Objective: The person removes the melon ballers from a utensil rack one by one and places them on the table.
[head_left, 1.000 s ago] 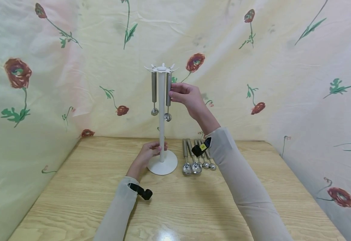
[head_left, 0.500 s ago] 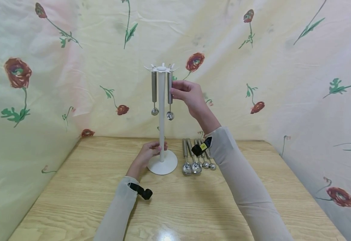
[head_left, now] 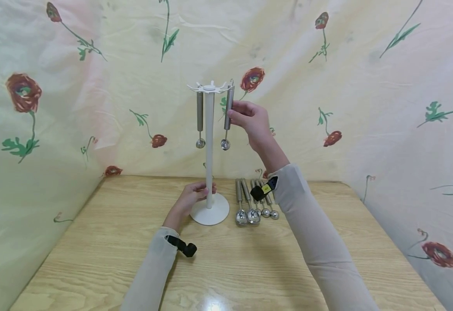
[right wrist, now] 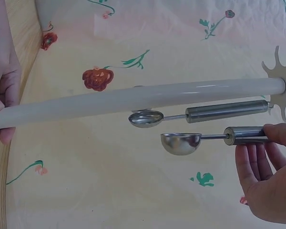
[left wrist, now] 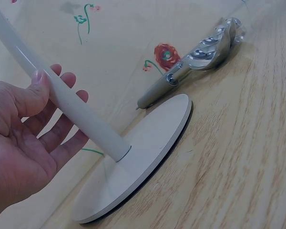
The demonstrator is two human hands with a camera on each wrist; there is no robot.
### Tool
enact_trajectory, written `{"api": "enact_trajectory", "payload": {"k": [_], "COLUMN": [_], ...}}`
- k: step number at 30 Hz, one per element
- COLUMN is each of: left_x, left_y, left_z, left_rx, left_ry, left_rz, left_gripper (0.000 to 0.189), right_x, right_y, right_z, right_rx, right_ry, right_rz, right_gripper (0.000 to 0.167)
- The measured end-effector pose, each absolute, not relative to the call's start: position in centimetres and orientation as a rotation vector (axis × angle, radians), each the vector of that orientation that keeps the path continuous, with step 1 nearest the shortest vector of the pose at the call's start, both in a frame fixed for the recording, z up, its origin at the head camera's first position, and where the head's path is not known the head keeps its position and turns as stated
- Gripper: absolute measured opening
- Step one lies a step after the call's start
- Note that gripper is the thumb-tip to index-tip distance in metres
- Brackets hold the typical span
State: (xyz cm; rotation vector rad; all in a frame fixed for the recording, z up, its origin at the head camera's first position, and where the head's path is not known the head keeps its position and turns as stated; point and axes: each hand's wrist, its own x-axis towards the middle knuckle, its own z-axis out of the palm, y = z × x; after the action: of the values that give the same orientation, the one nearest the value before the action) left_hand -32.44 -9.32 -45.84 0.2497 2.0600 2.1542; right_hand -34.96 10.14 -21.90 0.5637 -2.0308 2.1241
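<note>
A white stand with a round base and a star-shaped top of hooks stands upright on the table. My left hand grips its pole just above the base, thumb on one side and fingers around the other, as the left wrist view shows. My right hand pinches the steel handle of a measuring spoon, slightly tilted, bowl down. Its upper end is beside the rack's right hooks; I cannot tell whether it touches one. Another measuring spoon hangs from the rack, left of the pole in the head view.
Several steel measuring spoons lie side by side on the wooden table, right of the stand's base. A flower-patterned cloth surrounds the table at the back and sides.
My right hand has moved right and slightly up, carrying the measuring spoon away from the pole and tilting it. My left hand has stayed on the pole.
</note>
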Motion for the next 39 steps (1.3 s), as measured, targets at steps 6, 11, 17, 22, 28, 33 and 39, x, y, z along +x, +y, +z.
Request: {"api": "enact_trajectory", "payload": {"k": [6, 11, 17, 22, 28, 33, 39], "left_x": [-32.5, -32.6, -32.9, -33.0, -33.1, -33.2, -33.0], "left_y": [-9.4, -9.7, -10.3, -10.7, -10.9, -11.0, -10.9], "left_z": [-45.8, -45.8, -46.0, -46.1, -46.2, -46.2, -46.2], "left_rx": [0.267, 0.282, 0.331, 0.386, 0.404, 0.403, 0.407], "left_ry": [2.051, 2.022, 1.927, 1.853, 1.802, 1.804, 1.807], "left_rz": [2.14, 2.11, 2.102, 2.133, 2.16, 2.15, 2.148], "left_gripper": [0.036, 0.039, 0.043, 0.044, 0.042, 0.042, 0.043], "right_x": [-35.1, -35.2, -35.1, -35.0, -34.7, -34.5, -34.6], "right_y": [11.4, 12.7, 14.5, 16.2, 18.3, 20.4, 23.4], "right_z": [-22.8, -24.3, -26.1, -27.5, -28.9, -30.4, -32.9], "right_rx": [0.56, 0.529, 0.514, 0.498, 0.435, 0.394, 0.364], "right_ry": [-2.047, -2.082, -2.147, -2.215, -2.289, -2.353, -2.361], "right_rz": [2.125, 2.129, 2.129, 2.119, 2.109, 2.067, 2.098], "right_gripper": [0.031, 0.031, 0.032, 0.036, 0.046, 0.047, 0.046]}}
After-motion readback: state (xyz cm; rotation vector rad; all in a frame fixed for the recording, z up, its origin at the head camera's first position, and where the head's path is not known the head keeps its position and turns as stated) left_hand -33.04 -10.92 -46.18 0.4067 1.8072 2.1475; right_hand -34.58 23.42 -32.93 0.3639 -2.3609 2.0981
